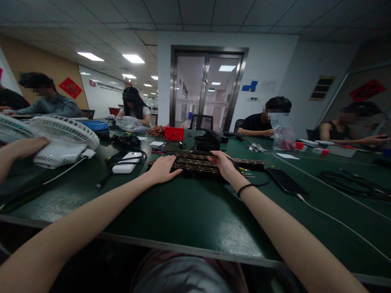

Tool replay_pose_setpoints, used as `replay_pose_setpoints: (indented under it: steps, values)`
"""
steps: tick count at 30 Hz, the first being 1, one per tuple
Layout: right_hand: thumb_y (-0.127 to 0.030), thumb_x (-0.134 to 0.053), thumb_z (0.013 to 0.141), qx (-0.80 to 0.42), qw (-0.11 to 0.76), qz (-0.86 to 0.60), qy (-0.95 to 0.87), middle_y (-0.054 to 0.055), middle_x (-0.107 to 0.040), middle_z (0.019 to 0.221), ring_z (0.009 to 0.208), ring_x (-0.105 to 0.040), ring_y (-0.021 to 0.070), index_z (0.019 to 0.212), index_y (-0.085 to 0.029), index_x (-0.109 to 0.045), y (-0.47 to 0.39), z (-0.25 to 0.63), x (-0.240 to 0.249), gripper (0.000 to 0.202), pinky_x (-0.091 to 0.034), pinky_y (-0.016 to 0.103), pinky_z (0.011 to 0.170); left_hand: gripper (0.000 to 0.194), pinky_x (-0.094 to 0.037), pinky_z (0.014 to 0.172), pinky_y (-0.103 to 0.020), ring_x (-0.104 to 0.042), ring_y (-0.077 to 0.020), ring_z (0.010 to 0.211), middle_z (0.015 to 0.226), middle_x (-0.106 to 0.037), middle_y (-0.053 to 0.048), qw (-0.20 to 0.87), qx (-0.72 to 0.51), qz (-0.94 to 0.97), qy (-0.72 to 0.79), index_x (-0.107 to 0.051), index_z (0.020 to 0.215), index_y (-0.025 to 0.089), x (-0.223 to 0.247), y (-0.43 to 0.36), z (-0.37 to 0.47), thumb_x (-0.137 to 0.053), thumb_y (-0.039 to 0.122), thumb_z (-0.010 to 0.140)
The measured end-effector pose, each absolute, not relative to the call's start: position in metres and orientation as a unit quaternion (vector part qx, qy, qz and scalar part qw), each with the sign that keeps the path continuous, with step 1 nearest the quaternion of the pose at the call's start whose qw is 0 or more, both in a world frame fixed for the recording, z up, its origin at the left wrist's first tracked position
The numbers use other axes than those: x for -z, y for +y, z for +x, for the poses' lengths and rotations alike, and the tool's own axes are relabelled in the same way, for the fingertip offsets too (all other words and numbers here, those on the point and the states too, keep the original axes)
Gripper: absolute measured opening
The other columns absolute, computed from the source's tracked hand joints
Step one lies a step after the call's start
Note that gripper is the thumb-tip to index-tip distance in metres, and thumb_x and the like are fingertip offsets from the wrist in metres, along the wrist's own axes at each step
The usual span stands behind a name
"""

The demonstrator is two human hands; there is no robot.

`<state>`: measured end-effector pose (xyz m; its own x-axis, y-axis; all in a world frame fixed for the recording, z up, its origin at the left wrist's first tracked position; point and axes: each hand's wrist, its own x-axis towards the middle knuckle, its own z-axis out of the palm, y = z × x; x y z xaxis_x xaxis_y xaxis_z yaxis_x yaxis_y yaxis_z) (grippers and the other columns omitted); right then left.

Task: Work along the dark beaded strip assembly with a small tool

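Observation:
Several long, thin rods or wires with a coppery sheen (195, 157) lie side by side across dark strips on the green table. My left hand (163, 169) rests open over their left end, palm down and thumb spread to the right. Over the right part of the same rods is my right hand (225, 166), turned on its side. Its fingers and thumb look loosely curved and apart, with nothing plainly between them. Thin wire ends (248, 175), some yellow and green, stick out beyond my right wrist. What lies under my palms is hidden.
A black device (207, 141) and red bin (174, 132) stand behind the rods. Left are a white power bank (126, 162) with cables and a white fan (58, 140), with another person's hand (27, 148) beside it. A phone (287, 181) lies right. Other people sit around the table.

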<state>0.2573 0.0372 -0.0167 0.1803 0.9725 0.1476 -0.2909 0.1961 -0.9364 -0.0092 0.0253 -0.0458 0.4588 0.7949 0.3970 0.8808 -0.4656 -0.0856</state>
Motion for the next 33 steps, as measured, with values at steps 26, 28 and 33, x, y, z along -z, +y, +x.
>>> replay_pose_setpoints:
  steps: [26, 28, 33]
  values:
    - [-0.024, -0.069, 0.068, -0.384, 0.672, -0.416, -0.476, -0.003, -0.069, 0.057, 0.061, -0.068, 0.0186, 0.062, -0.025, -0.068, 0.037, 0.269, 0.012, 0.006, -0.058, 0.033, 0.072, 0.032, -0.053, 0.078, -0.036, -0.072, -0.0283, 0.092, 0.100, -0.075, -0.012, 0.181, 0.129, -0.814, -0.537, -0.072, 0.113, 0.015, 0.000, 0.012, -0.025, -0.049, 0.034, 0.101]
    - [-0.026, -0.072, 0.067, -0.388, 0.665, -0.419, -0.481, -0.003, -0.069, 0.059, 0.062, -0.069, 0.0190, 0.062, -0.025, -0.068, 0.038, 0.270, 0.014, 0.006, -0.058, 0.033, 0.073, 0.036, -0.053, 0.077, -0.036, -0.072, -0.0292, 0.093, 0.098, -0.076, -0.011, 0.157, 0.096, -0.812, -0.554, -0.068, 0.120, 0.016, -0.003, 0.011, -0.029, -0.048, 0.039, 0.101]
    - [-0.030, -0.076, 0.064, -0.400, 0.635, -0.434, -0.498, -0.001, -0.071, 0.060, 0.063, -0.069, 0.0202, 0.064, -0.024, -0.069, 0.038, 0.271, 0.018, 0.010, -0.058, 0.034, 0.071, 0.046, -0.052, 0.082, -0.036, -0.071, -0.0293, 0.100, 0.109, -0.075, -0.012, 0.130, 0.069, -0.830, -0.538, -0.063, 0.129, 0.018, -0.003, 0.011, -0.033, -0.043, 0.049, 0.103]
